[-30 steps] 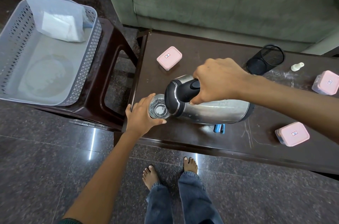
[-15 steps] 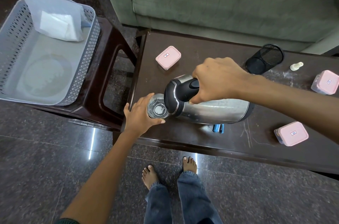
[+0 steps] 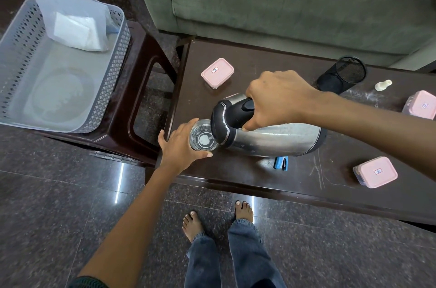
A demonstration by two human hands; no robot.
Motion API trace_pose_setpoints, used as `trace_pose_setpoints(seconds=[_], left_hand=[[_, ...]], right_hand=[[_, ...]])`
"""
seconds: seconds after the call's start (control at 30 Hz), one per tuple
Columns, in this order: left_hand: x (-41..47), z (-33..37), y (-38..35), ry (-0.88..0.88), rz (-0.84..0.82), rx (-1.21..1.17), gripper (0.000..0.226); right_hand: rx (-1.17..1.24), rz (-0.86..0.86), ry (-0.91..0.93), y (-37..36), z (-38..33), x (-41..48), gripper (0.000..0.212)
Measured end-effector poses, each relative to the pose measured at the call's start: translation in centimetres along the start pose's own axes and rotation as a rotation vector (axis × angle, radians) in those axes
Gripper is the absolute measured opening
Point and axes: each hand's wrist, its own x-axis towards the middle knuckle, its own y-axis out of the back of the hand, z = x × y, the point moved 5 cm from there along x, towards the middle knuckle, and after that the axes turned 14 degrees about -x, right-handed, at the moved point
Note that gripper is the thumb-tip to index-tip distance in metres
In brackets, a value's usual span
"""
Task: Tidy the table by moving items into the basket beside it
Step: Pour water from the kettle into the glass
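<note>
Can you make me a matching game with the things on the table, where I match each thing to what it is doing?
Things:
1. flask
2. glass
3. mesh cup
4. blue stapler

What it is doing:
A. lying on its side near the sofa, with nobody touching it
B. peeking out from under the flask
C. tipped over in the right hand, held by its black handle
D. held by the left hand at the table's corner

Pairs: 1-C, 2-D, 3-A, 4-B
</note>
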Motion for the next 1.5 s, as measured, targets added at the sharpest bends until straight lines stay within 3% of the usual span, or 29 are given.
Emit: trace_pose_setpoints(seconds=[1.03,1.5], left_hand=[[0.22,-0.14,-0.10,0.005,-0.005,-0.002,0.095],[0.18,-0.03,0.02,0.004,-0.005,0.000,0.094]], right_hand=[[-0.027,-0.009,0.037,0.39,-0.43,0.33,0.053],[-0.037,-0.005,0.025,0.33,-0.52,0.41,0.043]])
